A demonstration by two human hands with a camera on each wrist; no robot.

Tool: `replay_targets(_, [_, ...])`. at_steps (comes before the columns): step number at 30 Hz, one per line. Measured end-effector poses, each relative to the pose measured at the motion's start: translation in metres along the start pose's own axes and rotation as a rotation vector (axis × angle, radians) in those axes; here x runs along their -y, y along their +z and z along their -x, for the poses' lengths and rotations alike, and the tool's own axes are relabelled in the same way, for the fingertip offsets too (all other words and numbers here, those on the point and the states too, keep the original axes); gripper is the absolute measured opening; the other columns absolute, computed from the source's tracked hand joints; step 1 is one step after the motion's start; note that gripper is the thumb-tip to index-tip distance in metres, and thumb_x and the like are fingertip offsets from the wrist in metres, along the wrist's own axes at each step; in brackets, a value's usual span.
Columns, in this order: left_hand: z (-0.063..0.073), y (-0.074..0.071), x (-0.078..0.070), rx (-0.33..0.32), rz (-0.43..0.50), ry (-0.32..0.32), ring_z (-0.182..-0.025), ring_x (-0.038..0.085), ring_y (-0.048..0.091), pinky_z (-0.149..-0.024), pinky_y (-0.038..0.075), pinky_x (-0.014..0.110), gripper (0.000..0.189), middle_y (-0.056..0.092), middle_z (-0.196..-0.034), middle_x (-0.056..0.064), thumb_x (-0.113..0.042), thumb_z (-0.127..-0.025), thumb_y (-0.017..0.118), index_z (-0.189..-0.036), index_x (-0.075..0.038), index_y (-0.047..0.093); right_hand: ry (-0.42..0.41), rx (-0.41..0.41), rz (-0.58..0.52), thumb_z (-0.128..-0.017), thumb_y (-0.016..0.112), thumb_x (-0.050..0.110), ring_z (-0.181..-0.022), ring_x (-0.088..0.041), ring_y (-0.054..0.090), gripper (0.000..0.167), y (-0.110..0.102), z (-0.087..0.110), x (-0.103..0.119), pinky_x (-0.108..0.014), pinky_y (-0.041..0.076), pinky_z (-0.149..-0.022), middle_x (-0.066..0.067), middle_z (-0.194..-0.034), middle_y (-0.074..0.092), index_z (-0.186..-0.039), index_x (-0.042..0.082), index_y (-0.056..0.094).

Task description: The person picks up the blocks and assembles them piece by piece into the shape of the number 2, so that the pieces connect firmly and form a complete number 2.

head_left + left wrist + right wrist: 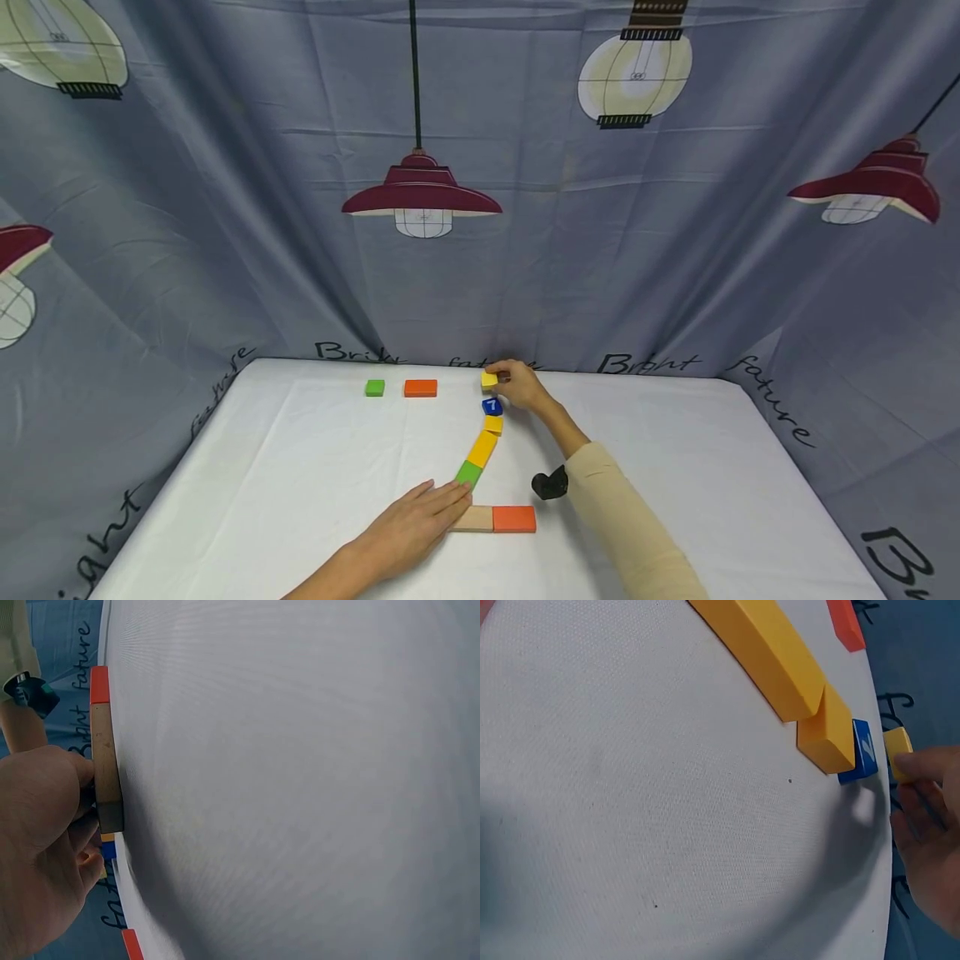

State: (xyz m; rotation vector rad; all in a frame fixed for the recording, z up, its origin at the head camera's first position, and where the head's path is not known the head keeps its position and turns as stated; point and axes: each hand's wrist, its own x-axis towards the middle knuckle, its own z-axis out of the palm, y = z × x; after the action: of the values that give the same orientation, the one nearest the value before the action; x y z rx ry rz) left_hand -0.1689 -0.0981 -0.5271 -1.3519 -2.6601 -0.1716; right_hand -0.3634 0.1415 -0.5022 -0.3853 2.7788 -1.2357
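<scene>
My right hand (521, 388) pinches a small yellow block (897, 752) between thumb and fingers near the table's far edge. Just on my side of it lies a blue block (492, 407) marked with a white 7. A curved row follows toward me: a short yellow block (492, 425), a longer yellow block (482, 449) and a green block (468, 473). My left hand (420, 527) rests with extended fingers by the green block, its fingertips at that block's near end. It partly covers a plain wooden block (106, 754), which meets an orange-red block (514, 519) end to end.
Farther back on the white table (315, 467) lie another green block (375, 387) and an orange block (421, 388), left of the row. A grey curtain (480, 292) printed with lamps and lettering hangs behind the table. A black wrist device (550, 482) sits at the right sleeve.
</scene>
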Motion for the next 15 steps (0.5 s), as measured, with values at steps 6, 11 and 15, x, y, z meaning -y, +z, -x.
replay_targets(6, [0.0007, 0.0008, 0.0007, -0.026, -0.003, 0.015, -0.136, 0.019, 0.046, -0.106, 0.043, 0.046, 0.042, 0.048, -0.15, 0.006, -0.017, -0.102, 0.057, -0.143, -0.007, 0.055, 0.013, 0.0, 0.028, -0.09, 0.067, -0.005, -0.107, -0.027, 0.061, 0.034, 0.0037, -0.0005, -0.0042, -0.039, 0.053, -0.093, -0.015, -0.124, 0.064, -0.124, 0.001, 0.069])
replay_targets(11, [0.0005, 0.0018, 0.0009, -0.028, -0.012, 0.02, -0.136, 0.019, 0.047, -0.106, 0.044, 0.045, 0.042, 0.049, -0.149, 0.005, -0.017, -0.103, 0.056, -0.143, -0.007, 0.055, 0.01, 0.002, 0.017, -0.09, 0.067, -0.004, -0.106, -0.027, 0.061, 0.033, 0.0065, -0.0007, -0.0058, -0.039, 0.053, -0.093, -0.015, -0.122, 0.065, -0.123, 0.0, 0.069])
replay_targets(15, [0.0003, 0.0013, 0.0012, -0.014, -0.022, 0.01, -0.137, 0.017, 0.045, -0.107, 0.043, 0.045, 0.042, 0.049, -0.15, 0.004, -0.018, -0.103, 0.055, -0.144, -0.008, 0.055, 0.013, 0.0, 0.005, -0.091, 0.068, -0.003, -0.106, -0.027, 0.061, 0.032, 0.0085, -0.0027, -0.0056, -0.038, 0.053, -0.092, -0.015, -0.121, 0.065, -0.123, 0.0, 0.069])
